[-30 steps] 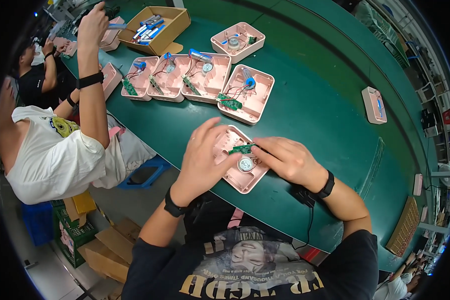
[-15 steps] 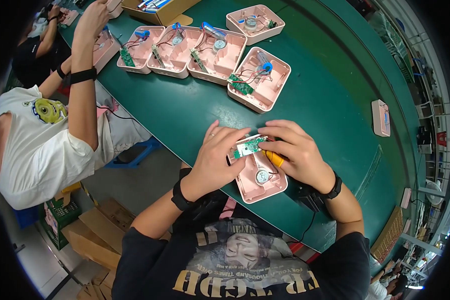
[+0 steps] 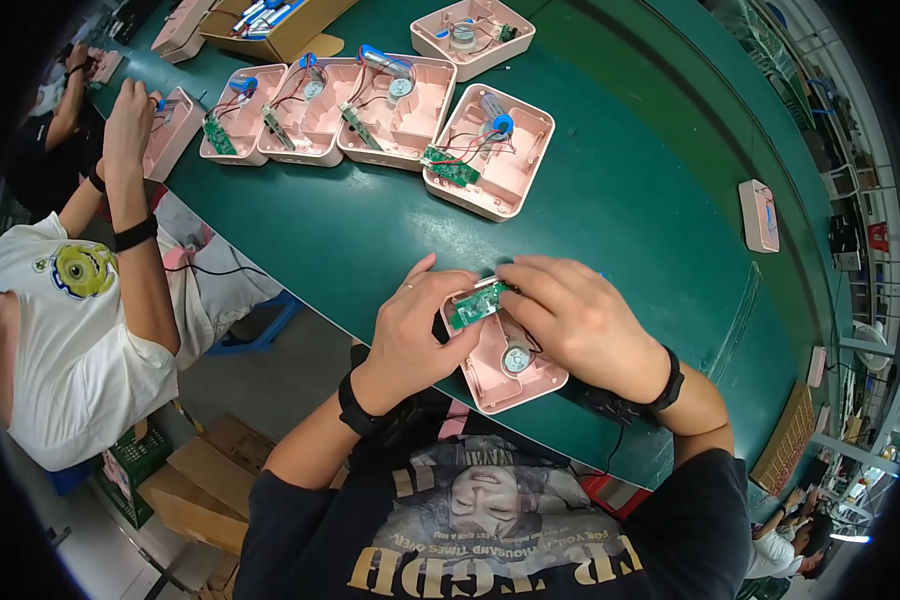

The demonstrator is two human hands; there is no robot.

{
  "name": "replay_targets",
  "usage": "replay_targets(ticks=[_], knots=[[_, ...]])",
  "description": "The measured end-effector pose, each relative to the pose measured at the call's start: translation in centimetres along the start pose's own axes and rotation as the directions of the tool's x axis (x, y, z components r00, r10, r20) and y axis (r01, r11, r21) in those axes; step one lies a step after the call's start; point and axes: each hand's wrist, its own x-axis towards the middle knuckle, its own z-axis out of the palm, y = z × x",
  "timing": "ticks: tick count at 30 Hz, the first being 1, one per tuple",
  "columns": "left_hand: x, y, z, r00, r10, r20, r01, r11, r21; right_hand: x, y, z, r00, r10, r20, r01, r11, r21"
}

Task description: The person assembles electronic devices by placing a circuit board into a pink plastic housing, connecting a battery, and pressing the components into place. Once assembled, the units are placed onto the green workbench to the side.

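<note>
A pale pink plastic housing [image 3: 500, 393] lies on the green table close in front of me. Inside it sits a round silver speaker-like part [image 3: 515, 359] with dark wires. At the housing's far end, a green circuit board [image 3: 477, 306] is tilted between my hands. My left hand [image 3: 415, 325] grips the board's left end, thumb near and fingers beyond. My right hand [image 3: 580, 315] has its fingers curled onto the board's right end. That hand's palm side is hidden, and so is anything else within it.
Several pink housings [image 3: 505, 190] with boards, wires and blue-wrapped cylinders stand across the table [image 3: 630, 200]. Behind them is a cardboard box [image 3: 300, 38] of blue cylinders. A co-worker's arm [image 3: 135, 190] reaches in at left. Another pink part [image 3: 760, 218] lies far right.
The board has tilted, showing a greener face. My right hand has turned further over it, and a yellow object under that hand is now out of sight. The co-worker's hand has come down.
</note>
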Motion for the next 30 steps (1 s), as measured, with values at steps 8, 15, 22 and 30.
replay_targets(ticks=[8, 15, 22, 30], knots=[[0.1, 0.0, 0.2, 0.995, 0.098, -0.021, -0.096, 0.993, 0.07, 0.3, -0.5, -0.1, 0.999, 0.006, 0.044, -0.003, 0.998, -0.065], [-0.2, -0.1, 0.4, 0.995, 0.096, -0.03, -0.092, 0.99, 0.105, 0.1, -0.4, -0.5, 0.997, 0.024, 0.068, -0.018, 0.997, -0.076], [-0.3, 0.1, 0.7, 0.992, 0.119, -0.039, -0.112, 0.983, 0.144, -0.1, -0.4, -0.5, 0.985, 0.065, 0.161, -0.058, 0.997, -0.048], [-0.5, 0.8, 0.8, 0.997, 0.062, -0.043, -0.054, 0.984, 0.171, -0.5, 1.1, 0.3, 0.994, 0.081, 0.079, -0.09, 0.988, 0.124]])
